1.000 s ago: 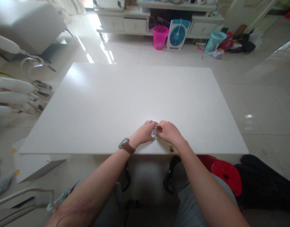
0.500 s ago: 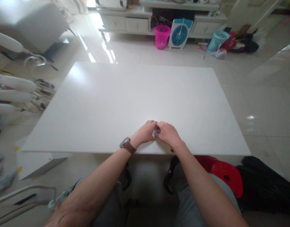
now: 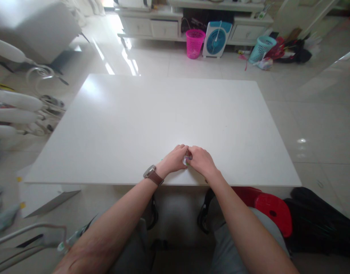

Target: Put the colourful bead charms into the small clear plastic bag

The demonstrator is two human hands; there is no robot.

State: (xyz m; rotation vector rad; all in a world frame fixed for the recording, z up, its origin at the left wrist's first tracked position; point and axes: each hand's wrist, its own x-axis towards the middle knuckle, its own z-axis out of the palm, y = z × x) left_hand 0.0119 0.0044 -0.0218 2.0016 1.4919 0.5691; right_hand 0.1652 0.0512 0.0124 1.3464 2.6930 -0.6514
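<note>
Near the front edge of the white table (image 3: 152,114), my left hand (image 3: 176,158) and my right hand (image 3: 201,160) meet with their fingers curled together. Between them shows a small, shiny, clear object (image 3: 186,160) with a spot of colour; its kind is too small and too covered to make out. Both hands are closed around it. A watch with a brown strap (image 3: 154,176) sits on my left wrist. Tiny bits of something peek out beside the left wrist and under the right wrist, mostly hidden.
A red stool (image 3: 273,213) stands by my right leg, with a black bag (image 3: 320,224) beside it. Across the floor are a pink basket (image 3: 195,45), a blue box fan (image 3: 217,40) and a light blue basket (image 3: 262,49). White chair-like frames (image 3: 19,101) line the left side.
Both hands stay together in nearly the same place. The colour showing on the small object has changed from purple to green. The view has shifted very slightly.
</note>
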